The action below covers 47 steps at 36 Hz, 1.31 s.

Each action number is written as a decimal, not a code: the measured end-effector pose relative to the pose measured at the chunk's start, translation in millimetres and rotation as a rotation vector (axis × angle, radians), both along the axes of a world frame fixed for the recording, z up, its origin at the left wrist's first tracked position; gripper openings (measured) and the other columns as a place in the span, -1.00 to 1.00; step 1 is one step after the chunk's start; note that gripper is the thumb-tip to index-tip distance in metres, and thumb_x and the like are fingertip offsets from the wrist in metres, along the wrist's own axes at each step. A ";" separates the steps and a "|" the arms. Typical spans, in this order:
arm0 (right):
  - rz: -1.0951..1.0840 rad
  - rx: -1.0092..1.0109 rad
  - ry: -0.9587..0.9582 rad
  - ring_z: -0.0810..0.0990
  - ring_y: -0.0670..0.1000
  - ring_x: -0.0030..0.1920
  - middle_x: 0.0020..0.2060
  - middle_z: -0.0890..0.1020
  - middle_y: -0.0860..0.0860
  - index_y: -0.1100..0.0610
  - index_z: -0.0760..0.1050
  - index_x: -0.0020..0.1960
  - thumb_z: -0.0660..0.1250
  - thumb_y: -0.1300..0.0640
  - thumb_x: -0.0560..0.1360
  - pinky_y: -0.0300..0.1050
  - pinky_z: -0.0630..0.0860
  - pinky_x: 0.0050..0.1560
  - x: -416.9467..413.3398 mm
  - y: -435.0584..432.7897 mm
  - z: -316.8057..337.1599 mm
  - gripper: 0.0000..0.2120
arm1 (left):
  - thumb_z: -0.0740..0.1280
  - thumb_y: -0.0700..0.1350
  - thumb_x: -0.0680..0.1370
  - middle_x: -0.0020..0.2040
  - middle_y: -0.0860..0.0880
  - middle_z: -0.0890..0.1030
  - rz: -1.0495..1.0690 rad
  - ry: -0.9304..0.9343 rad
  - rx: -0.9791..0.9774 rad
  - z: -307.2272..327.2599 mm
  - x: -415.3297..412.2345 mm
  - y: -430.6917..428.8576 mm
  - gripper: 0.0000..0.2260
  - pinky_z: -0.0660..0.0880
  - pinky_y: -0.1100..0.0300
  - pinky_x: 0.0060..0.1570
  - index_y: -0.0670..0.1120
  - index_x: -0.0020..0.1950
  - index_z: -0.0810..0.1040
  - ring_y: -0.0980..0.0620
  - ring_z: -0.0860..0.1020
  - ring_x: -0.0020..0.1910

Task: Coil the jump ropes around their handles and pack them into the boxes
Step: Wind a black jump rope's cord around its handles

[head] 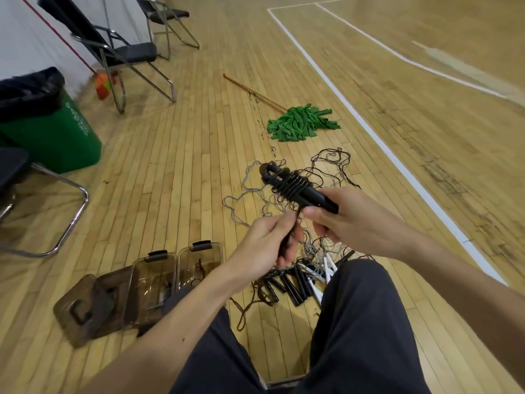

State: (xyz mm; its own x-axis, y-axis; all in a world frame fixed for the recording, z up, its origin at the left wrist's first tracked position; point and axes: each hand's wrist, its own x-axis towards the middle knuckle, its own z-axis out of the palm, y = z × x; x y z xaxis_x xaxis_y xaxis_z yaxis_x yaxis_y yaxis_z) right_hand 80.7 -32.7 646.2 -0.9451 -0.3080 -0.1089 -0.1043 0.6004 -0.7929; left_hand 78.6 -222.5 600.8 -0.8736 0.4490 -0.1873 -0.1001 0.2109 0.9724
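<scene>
Brown cord (294, 184) sits in several tight turns round the black handles (309, 194), which are held together as one bundle in front of the seated person, above the wooden floor (181, 155). The right hand (360, 220) grips the near end of the bundle with its fingers curled round it. The bundle's long axis runs from that hand up and away to the person's left, with the far ends bare.

The loose part of the cord drops from the near end of the coil to the left hand (267, 245), which lies just below and to the left of the bundle. That hand appears to pinch the strand between thumb and curled fingers, though blur hides the exact hold. I judge the winding about half done, and the next turn must carry the cord from the left hand up and over the bundle, across its long axis.

The clear boxes (153, 282) stand open on the floor beside the person's left leg, nearer the left hand. More jump ropes (295, 285) lie tangled between the knees.
</scene>
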 end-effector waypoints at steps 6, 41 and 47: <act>-0.064 0.149 0.009 0.44 -0.12 -0.46 -0.35 0.62 -0.04 0.06 0.50 -0.09 0.27 0.06 0.66 -0.26 0.36 -0.43 -12.0 14.0 -12.0 -0.83 | 0.14 0.01 0.70 -0.46 0.08 0.34 -0.018 0.176 -0.220 -4.6 4.9 -5.4 -0.70 0.26 0.29 -0.44 -0.07 -0.11 0.55 0.10 0.28 -0.49; 0.350 0.369 -0.498 0.41 -0.09 -0.53 -0.56 0.50 -0.09 0.11 0.46 -0.27 0.29 0.09 0.64 -0.16 0.38 -0.33 2.0 -5.8 -12.3 -0.69 | 0.35 0.04 0.62 -0.33 0.26 0.45 -0.643 0.678 -0.922 80.3 -20.3 5.4 -0.83 0.30 0.43 -0.28 -0.02 0.04 0.67 0.41 0.45 -0.28; 0.490 0.285 -0.560 0.39 -0.07 -0.48 -0.43 0.50 -0.04 0.30 0.48 0.17 0.29 0.10 0.65 -0.07 0.36 -0.27 13.2 -5.5 -6.6 -0.74 | 0.42 0.01 0.56 -0.31 0.17 0.64 -0.699 0.491 -0.712 80.3 -26.0 7.5 -0.95 0.54 0.16 -0.12 0.06 -0.04 0.63 0.24 0.58 -0.26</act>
State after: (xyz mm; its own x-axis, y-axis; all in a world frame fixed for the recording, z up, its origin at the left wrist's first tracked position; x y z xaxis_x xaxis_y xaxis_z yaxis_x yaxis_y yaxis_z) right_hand 93.9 -38.2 639.6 -0.4906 -0.5631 -0.6651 -0.0404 0.7771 -0.6281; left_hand 52.6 -215.0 681.1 -0.5204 0.7991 -0.3011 0.6217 0.5962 0.5080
